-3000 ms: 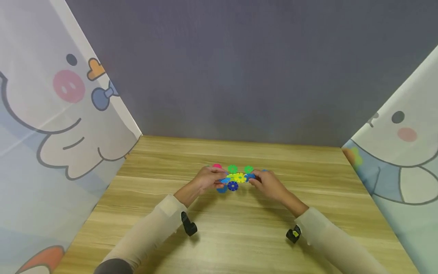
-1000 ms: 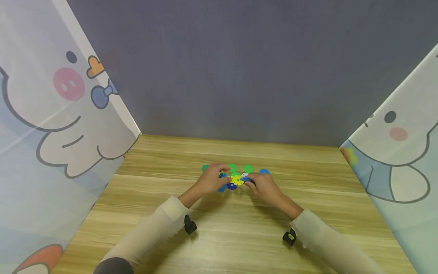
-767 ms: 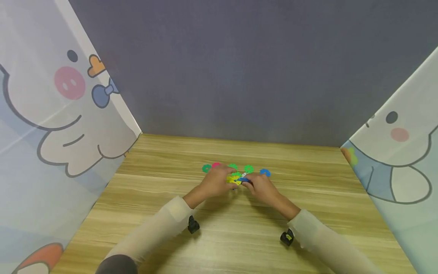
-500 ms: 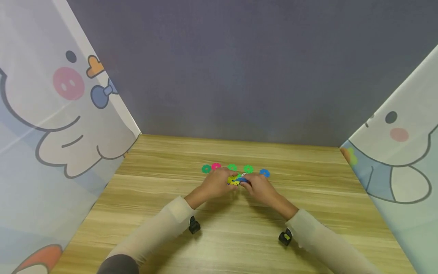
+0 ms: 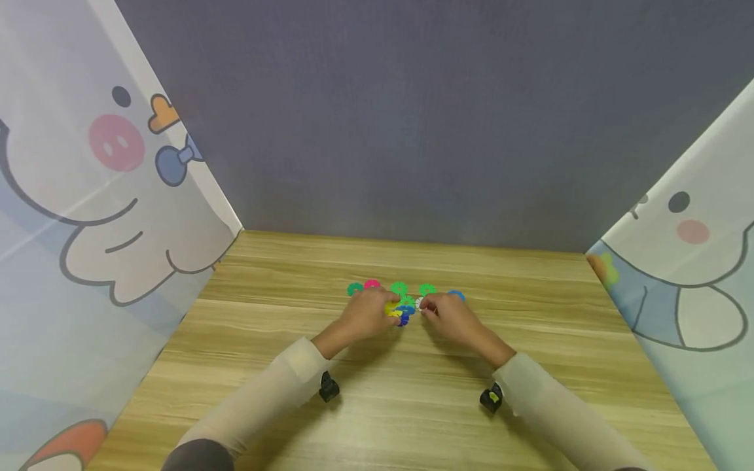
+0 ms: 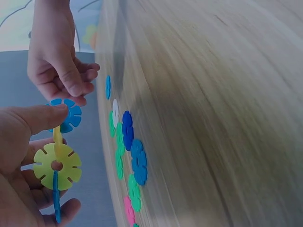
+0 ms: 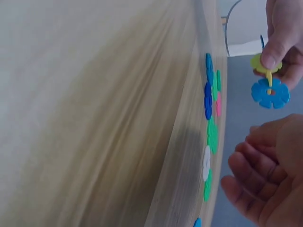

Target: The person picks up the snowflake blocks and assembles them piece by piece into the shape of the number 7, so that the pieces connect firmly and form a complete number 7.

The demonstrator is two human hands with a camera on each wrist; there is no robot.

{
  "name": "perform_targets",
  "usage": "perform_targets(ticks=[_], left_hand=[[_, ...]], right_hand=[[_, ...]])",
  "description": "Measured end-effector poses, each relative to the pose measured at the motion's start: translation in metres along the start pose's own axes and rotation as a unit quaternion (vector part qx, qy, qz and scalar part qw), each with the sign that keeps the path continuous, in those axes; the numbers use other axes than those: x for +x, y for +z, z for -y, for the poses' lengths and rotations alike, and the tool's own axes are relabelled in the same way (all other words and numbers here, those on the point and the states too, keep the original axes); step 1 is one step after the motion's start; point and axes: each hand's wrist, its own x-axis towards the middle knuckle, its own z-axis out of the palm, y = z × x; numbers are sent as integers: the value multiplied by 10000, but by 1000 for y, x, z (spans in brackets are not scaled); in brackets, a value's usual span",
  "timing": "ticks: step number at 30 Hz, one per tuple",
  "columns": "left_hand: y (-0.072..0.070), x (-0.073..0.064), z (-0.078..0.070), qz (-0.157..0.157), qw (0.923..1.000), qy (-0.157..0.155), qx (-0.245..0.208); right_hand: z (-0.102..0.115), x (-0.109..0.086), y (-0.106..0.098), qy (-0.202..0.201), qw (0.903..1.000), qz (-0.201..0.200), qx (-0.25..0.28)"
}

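Note:
My left hand (image 5: pixel 364 315) pinches a short chain of interlocking snowflake discs above the table. In the left wrist view a yellow disc (image 6: pixel 70 165) shows its face, slotted to a blue disc seen edge-on (image 6: pixel 57 201). Another yellow disc, edge-on, joins it to a blue disc (image 7: pixel 279 96) at the chain's free end. Beside that end hovers my right hand (image 5: pixel 452 319), fingers loosely bent and holding nothing. A small gap parts it from the blue disc in the right wrist view. From the head view, the left fingers cover part of the chain.
Loose discs lie flat on the wooden table (image 5: pixel 412 405): several greens (image 5: pixel 427 289), a pink one (image 5: pixel 372 285), a white one (image 7: pixel 206 163), a dark blue one (image 7: pixel 208 101) and lighter blues (image 6: pixel 138 161). A grey panel (image 5: pixel 377 131) stands behind; printed cloth walls flank both sides.
Both hands gripped the chain three seconds ago. The left hand then shifted its hold onto the yellow discs. Since half a second ago, the right hand has let go of the blue end disc.

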Motion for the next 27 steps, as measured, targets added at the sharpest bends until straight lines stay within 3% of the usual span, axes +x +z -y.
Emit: perform_targets(ticks=[10,17,27], left_hand=[[1,-1,0,-53,9999,-47,103],[2,0,0,-61,9999,-88,29],[1,-3,-2,-27,9999,-118,54]], right_hand=[[-12,9,0,940,9947,208,-370],[-19,15,8,1128,9912,399,-568],[-22,18,18,1176,9891,178,-866]])
